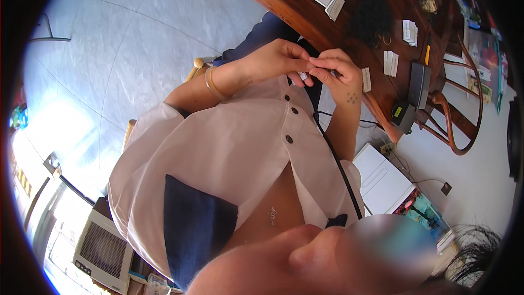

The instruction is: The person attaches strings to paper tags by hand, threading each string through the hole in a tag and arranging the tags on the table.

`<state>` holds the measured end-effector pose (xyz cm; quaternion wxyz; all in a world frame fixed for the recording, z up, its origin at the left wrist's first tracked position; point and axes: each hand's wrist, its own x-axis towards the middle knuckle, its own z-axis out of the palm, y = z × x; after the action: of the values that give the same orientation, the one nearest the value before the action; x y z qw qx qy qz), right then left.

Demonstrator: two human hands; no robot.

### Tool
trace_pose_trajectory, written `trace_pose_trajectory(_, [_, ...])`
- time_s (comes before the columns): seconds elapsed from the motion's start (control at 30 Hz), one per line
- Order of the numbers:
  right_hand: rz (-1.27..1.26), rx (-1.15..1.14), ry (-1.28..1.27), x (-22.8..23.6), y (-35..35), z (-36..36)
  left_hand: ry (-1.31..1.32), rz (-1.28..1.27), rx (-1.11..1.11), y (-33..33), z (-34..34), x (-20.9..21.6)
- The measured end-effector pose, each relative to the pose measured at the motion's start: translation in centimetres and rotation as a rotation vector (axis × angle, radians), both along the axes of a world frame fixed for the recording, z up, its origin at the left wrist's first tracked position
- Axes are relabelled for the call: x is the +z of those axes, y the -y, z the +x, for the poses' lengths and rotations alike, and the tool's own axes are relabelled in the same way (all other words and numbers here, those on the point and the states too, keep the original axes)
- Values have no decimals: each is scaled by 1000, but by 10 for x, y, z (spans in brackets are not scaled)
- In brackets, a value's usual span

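Observation:
My left hand point(289, 59), with a bangle point(212, 83) at its wrist, meets my right hand point(339, 71) fingertip to fingertip above my lap, beside the table edge. Both hands are closed in a pinch. A small white piece point(303, 76) shows below the left fingers. A little dark thing point(333, 73) lies at the right fingers; its kind is too small to tell. What sits between the fingertips is mostly hidden. Close to the right hand, a white printed card point(366, 80) lies at the edge of the brown wooden table point(305, 5).
A tangled black heap point(371, 13) lies on the table among small white cards point(329, 0), point(410, 33), point(390, 63). Near the table's right end are a dark case point(418, 84), a yellow pen-like stick point(427, 53) and a black box point(404, 116). A wooden chair point(456, 125) stands beyond; a cable point(338, 164) hangs beside my right arm.

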<state>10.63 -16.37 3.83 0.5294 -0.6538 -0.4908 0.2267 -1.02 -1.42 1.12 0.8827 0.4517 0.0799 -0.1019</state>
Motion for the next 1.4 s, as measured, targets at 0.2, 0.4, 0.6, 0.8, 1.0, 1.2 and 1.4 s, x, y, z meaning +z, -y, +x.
trace_pose_trajectory(0.2, [-75, -58, 37, 10, 0, -4, 2, 10, -15, -3, -6, 5])
trace_pose_trajectory(0.4, [-98, -108, -85, 11, 4, -3, 99, 84, -3, -6, -11, 2])
trace_pose_trajectory(0.6, [-145, -124, -68, 6, -9, -3, 65, 125, 19, -8, -7, 3])
trace_pose_trajectory(0.8, [-76, -309, 91, 12, -8, -11, 289, 857, 399, -46, -3, 13])
trace_pose_trajectory(1.0, [-150, -491, 532, 5, 35, -5, 181, 1335, 587, -103, 44, 42])
trace_pose_trajectory(1.2, [-302, -759, 907, -6, 97, 6, 582, 1689, 868, -84, 39, 57])
trace_pose_trajectory(1.4, [-401, -741, 952, -14, 111, 9, 562, 1155, 674, -54, 26, 23])
